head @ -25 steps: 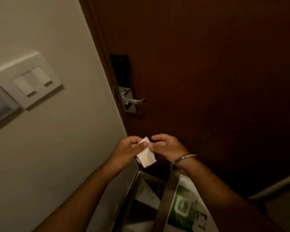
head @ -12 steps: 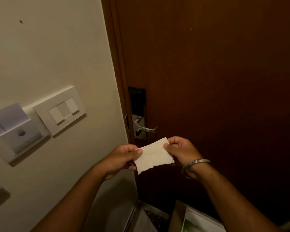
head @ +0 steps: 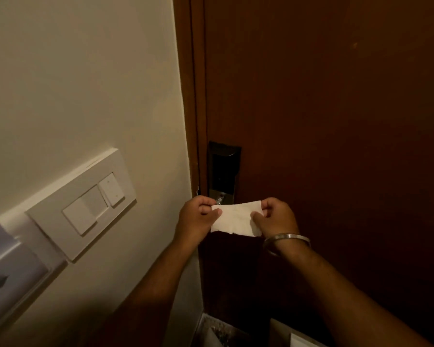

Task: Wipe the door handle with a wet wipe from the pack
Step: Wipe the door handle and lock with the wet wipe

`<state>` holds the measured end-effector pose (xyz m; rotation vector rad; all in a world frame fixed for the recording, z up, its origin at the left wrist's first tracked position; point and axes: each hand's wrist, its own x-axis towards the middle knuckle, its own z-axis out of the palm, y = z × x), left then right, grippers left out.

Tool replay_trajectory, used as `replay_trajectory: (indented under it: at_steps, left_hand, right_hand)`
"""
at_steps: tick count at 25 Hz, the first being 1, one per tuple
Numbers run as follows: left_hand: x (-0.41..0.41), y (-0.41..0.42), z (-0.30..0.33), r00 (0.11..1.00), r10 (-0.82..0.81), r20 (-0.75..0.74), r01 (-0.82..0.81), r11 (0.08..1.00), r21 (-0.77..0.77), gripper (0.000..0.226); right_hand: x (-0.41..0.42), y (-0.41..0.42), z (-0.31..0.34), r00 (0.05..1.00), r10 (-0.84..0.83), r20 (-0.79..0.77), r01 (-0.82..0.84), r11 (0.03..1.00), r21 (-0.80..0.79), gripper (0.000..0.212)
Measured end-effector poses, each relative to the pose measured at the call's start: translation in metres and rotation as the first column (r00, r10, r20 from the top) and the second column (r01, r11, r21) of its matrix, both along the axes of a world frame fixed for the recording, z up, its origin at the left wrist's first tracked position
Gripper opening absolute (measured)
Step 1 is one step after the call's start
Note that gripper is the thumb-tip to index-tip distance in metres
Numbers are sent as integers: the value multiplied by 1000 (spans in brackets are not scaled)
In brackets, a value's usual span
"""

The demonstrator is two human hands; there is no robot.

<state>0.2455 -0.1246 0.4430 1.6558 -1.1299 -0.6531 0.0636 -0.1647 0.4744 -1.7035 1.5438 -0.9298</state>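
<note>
A white wet wipe (head: 236, 217) is stretched flat between both hands in front of the dark brown door (head: 336, 121). My left hand (head: 197, 216) pinches its left edge, my right hand (head: 277, 217) pinches its right edge; a metal bangle circles the right wrist. The wipe covers most of the silver door handle (head: 219, 199); only a small metal part shows above it. The black lock plate (head: 223, 169) rises over the handle. The pack is not in view.
A cream wall (head: 85, 83) fills the left, with a white switch plate (head: 85, 206) and a key-card holder (head: 8, 269) at the far left. A tray or bin edge (head: 211, 331) and a white sheet (head: 301, 340) lie at the bottom.
The wipe went from folded small to spread open between both hands. The hands rose toward the handle, which the wipe now covers. The view tilted up, hiding most of the items below.
</note>
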Motion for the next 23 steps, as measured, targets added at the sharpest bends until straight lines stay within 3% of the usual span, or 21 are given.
replay_trajectory:
  at_steps: [2, 3, 5, 7, 9, 12, 15, 17, 19, 21, 23]
  left_hand:
    - [1, -15, -5, 999, 7, 52, -6, 1000, -24, 20]
    - [-1, -21, -6, 998, 7, 69, -5, 999, -35, 21]
    - [-2, -28, -10, 999, 16, 45, -14, 999, -44, 24]
    - [1, -27, -13, 999, 40, 36, -38, 998, -57, 27]
    - [8, -23, -7, 969, 119, 214, -90, 986, -143, 29]
    - [20, -37, 22, 718, 309, 624, -46, 915, -400, 49]
    - [21, -71, 65, 469, 297, 832, 202, 881, -429, 78]
    - [22, -90, 74, 287, 301, 909, 358, 847, -393, 79]
    - [29, -105, 76, 163, 345, 924, 481, 790, -379, 72]
    - [37, -115, 82, 85, 373, 924, 570, 742, -352, 69]
    - [41, -125, 88, 87, 369, 925, 605, 718, -344, 71]
  right_hand:
    - [7, -10, -1, 982, -65, -179, 37, 987, -158, 25]
    - [11, -11, -3, 942, -105, -320, -2, 948, -317, 33]
    - [24, -12, -13, 773, -109, -625, -279, 826, -489, 35]
    - [38, -10, -25, 617, 33, -786, -499, 789, -359, 23]
    - [41, -15, -33, 579, 141, -803, -536, 808, -244, 21]
    - [38, -17, -38, 568, 155, -809, -548, 804, -231, 30]
    - [46, -16, -40, 549, 146, -823, -556, 799, -230, 37]
    - [59, -16, -42, 553, 130, -823, -564, 785, -256, 40]
    - [81, -19, -42, 544, 91, -834, -566, 774, -284, 36]
    - [102, -22, -38, 566, 41, -824, -520, 793, -318, 31]
    - [111, -21, -39, 610, 16, -792, -464, 817, -341, 29]
